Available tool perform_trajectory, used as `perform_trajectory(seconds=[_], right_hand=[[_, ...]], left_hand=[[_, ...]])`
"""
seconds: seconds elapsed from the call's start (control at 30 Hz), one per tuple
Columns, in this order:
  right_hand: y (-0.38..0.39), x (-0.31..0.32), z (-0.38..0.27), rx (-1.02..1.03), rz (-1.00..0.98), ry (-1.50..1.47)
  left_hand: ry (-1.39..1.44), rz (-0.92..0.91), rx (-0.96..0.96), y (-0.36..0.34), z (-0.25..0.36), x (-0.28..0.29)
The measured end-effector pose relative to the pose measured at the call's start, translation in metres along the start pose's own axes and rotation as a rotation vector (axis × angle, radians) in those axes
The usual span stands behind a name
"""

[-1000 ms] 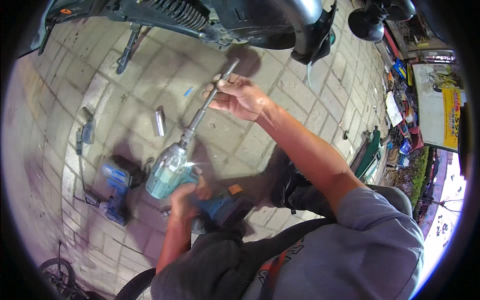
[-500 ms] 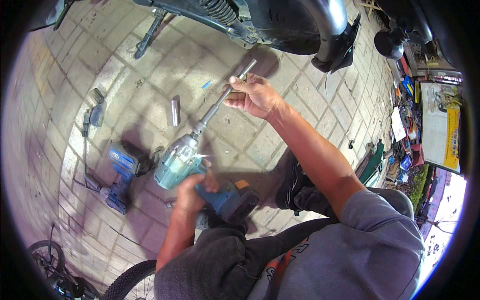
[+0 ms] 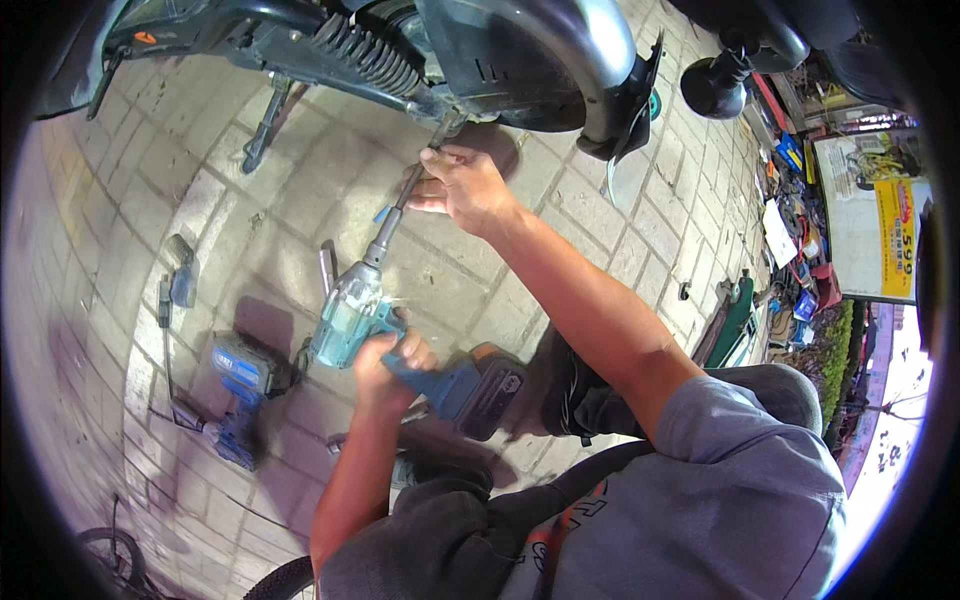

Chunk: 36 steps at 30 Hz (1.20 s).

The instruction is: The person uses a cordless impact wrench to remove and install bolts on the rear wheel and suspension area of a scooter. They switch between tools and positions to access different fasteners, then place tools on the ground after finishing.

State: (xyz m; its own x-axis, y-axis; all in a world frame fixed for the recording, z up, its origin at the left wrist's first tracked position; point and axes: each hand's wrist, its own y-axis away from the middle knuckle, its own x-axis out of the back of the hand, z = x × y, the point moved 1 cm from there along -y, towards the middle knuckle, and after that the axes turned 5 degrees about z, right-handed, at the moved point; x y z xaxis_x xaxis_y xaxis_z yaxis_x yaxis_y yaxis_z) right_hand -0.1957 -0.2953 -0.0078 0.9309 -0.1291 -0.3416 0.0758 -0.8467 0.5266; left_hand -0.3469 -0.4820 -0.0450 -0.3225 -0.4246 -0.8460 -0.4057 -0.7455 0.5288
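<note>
My left hand (image 3: pixel 385 368) is closed around the grip of a teal cordless impact wrench (image 3: pixel 345 322), its battery pointing right. A long metal extension bar (image 3: pixel 384 232) runs up from the wrench's nose, tilted to the upper right. My right hand (image 3: pixel 468 190) pinches this bar near its far end, thumb on top. The bar's tip meets the lower rear part of a dark motor scooter (image 3: pixel 500 65), below the coil-spring shock absorber (image 3: pixel 370 58). Whether it sits over a nut there, I cannot tell.
A blue cordless drill (image 3: pixel 238 385) with a long thin rod lies on the paving at the left. One loose metal socket (image 3: pixel 327 266) is beside the wrench's nose. The scooter's kickstand (image 3: pixel 265 128) reaches down at upper left. Assorted tools and a signboard (image 3: pixel 865 215) stand along the right.
The wrench and bar have moved up to the scooter; the tip, earlier short of it, now meets its lower rear part. Both hands keep their hold. The view has shifted too.
</note>
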Motion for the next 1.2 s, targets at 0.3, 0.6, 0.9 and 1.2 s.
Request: perform_trajectory(seconds=[0.3, 0.6, 0.9, 1.2], right_hand=[[-0.013, 0.007, 0.001, -0.039, 0.086, 0.143], [-0.023, 0.02, 0.003, -0.013, 0.111, 0.153], [-0.026, 0.03, 0.0, 0.061, -0.071, 0.099], [-0.023, 0.033, -0.004, -0.003, -0.134, 0.056]], left_hand=[[0.082, -0.031, 0.013, -0.011, -0.018, 0.002], [0.104, -0.001, 0.015, -0.016, -0.029, -0.006], [-0.026, 0.016, -0.105, -0.025, -0.038, 0.001], [0.159, -0.002, -0.073, -0.02, -0.047, -0.017]])
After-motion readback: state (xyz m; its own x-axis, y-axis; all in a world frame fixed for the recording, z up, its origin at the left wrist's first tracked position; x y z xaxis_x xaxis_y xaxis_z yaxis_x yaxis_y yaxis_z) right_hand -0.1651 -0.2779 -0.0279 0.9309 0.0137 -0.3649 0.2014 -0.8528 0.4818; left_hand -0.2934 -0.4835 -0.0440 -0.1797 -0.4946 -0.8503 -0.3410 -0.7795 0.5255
